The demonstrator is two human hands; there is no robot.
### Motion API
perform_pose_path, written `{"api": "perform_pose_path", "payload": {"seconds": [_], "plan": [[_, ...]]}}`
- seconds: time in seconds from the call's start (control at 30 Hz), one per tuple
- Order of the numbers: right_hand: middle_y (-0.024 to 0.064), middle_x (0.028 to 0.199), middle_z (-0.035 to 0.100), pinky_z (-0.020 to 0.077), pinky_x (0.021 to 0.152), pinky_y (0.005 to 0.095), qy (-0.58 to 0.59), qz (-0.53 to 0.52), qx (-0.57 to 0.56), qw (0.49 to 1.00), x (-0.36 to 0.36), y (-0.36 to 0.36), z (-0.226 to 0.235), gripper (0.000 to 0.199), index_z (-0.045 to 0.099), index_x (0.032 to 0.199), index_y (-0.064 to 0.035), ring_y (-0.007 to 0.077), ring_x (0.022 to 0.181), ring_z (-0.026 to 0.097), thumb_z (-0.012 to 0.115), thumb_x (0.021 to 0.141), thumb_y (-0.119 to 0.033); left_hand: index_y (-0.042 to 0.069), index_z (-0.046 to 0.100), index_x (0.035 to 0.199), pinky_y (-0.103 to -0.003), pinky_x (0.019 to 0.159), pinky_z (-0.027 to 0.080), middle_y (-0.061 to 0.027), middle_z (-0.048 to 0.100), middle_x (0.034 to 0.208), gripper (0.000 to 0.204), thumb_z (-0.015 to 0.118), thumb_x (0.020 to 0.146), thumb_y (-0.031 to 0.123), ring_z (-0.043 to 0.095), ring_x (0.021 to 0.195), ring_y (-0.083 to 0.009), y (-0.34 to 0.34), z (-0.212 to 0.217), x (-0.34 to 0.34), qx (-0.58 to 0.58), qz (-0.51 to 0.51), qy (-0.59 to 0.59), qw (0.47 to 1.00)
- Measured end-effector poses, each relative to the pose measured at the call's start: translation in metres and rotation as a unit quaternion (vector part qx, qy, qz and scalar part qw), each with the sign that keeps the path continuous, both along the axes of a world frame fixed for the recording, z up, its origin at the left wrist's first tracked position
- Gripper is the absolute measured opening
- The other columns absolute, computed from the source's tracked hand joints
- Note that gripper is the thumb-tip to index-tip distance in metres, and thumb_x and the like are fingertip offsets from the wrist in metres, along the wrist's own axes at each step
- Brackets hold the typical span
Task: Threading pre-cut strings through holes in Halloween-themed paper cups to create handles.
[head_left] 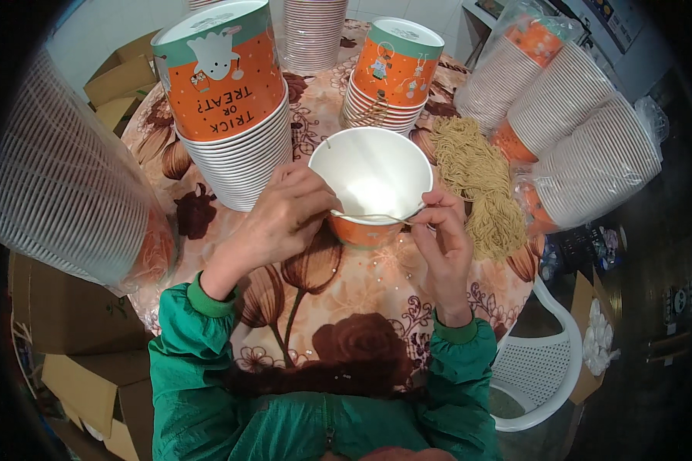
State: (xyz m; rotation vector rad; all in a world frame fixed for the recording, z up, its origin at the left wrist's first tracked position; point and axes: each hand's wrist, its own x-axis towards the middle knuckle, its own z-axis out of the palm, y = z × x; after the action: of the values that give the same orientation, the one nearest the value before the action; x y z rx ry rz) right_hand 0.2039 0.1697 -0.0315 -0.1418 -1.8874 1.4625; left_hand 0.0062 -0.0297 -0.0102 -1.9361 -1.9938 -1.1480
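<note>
A round paper bucket (361, 234), white inside and orange outside, stands mouth up on the table in front of me. A thin tan cord (373, 218) is stretched across its near side, just below the rim. My left hand (288, 211) is closed in a pinch on the cord's left end. At the right side of the rim, my right hand (446, 250) pinches the cord's other end between thumb and fingers, touching the bucket. A small dark mark, perhaps a hole, shows on the far left inner wall. The fingertips partly hide the cord's ends.
Nested upside-down orange buckets stand at the left (234, 154) and behind (392, 84). A hank of tan cord (480, 188) lies right of the bucket. Plastic-wrapped bucket stacks (592, 161) line the right edge. Cardboard boxes (77, 307) and a white chair (542, 365) flank the flowered tablecloth (361, 300).
</note>
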Motion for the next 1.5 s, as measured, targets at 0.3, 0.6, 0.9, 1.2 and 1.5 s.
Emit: {"api": "perform_pose_path", "payload": {"seconds": [0.3, 0.6, 0.9, 1.2, 1.5], "plan": [[0.0148, 0.14, 0.046, 0.0266, 0.124, 0.045, 0.128, 0.179, -0.032, 0.975, 0.0, 0.018, -0.007, 0.013, 0.072, 0.099, -0.0015, 0.032, 0.148, 0.037, 0.06, 0.094, -0.005, 0.002, 0.07, 0.105, -0.038, 0.094, 0.049, -0.0084, 0.067, 0.103, 0.02, 0.073, 0.086, -0.003, 0.063, 0.105, -0.0271, -0.003, 0.002, -0.006, -0.005, -0.009, -0.249, 0.968], [0.0109, 0.134, 0.054, 0.0428, 0.106, 0.0344, -0.002, -0.079, 0.048, 0.996, -0.012, 0.005, -0.012, 0.029, 0.063, 0.125, -0.0004, 0.021, 0.125, 0.051, 0.065, 0.098, -0.009, 0.002, 0.069, 0.104, -0.039, 0.093, 0.049, -0.0088, 0.066, 0.102, 0.024, 0.075, 0.082, -0.005, 0.062, 0.103, -0.0288, 0.002, -0.009, -0.006, 0.042, 0.021, -0.193, 0.98], [0.0014, 0.108, 0.062, 0.0478, 0.087, 0.0258, -0.014, -0.079, 0.017, 0.997, -0.032, 0.005, -0.025, 0.025, 0.064, 0.122, -0.0007, 0.0093, 0.096, 0.055, 0.071, 0.099, -0.005, 0.002, 0.065, 0.101, -0.043, 0.09, 0.05, -0.0122, 0.062, 0.1, 0.031, 0.075, 0.073, -0.007, 0.059, 0.102, -0.0347, 0.006, -0.014, -0.013, 0.051, 0.033, -0.06, 0.996], [-0.0005, 0.1, 0.069, 0.0483, 0.078, 0.0199, -0.018, -0.081, -0.067, 0.994, -0.036, 0.015, -0.043, 0.006, 0.066, 0.108, -0.001, 0.0045, 0.089, 0.061, 0.067, 0.102, -0.003, 0.006, 0.065, 0.108, -0.055, 0.112, 0.038, -0.01, 0.06, 0.108, 0.043, 0.075, 0.067, -0.002, 0.057, 0.114, -0.0322, 0.005, -0.002, 0.005, 0.006, 0.09, 0.095, 0.991], [-0.0026, 0.099, 0.066, 0.048, 0.079, 0.0183, -0.025, -0.062, -0.114, 0.991, -0.031, 0.015, -0.044, 0.011, 0.068, 0.113, 0.0005, 0.0028, 0.088, 0.058, 0.066, 0.102, -0.002, 0.004, 0.064, 0.113, -0.058, 0.113, 0.034, -0.0092, 0.058, 0.102, 0.038, 0.074, 0.077, 0.013, 0.059, 0.107, -0.0284, 0.059, 0.001, 0.058, 0.059, 0.087, 0.161, 0.981]]}}
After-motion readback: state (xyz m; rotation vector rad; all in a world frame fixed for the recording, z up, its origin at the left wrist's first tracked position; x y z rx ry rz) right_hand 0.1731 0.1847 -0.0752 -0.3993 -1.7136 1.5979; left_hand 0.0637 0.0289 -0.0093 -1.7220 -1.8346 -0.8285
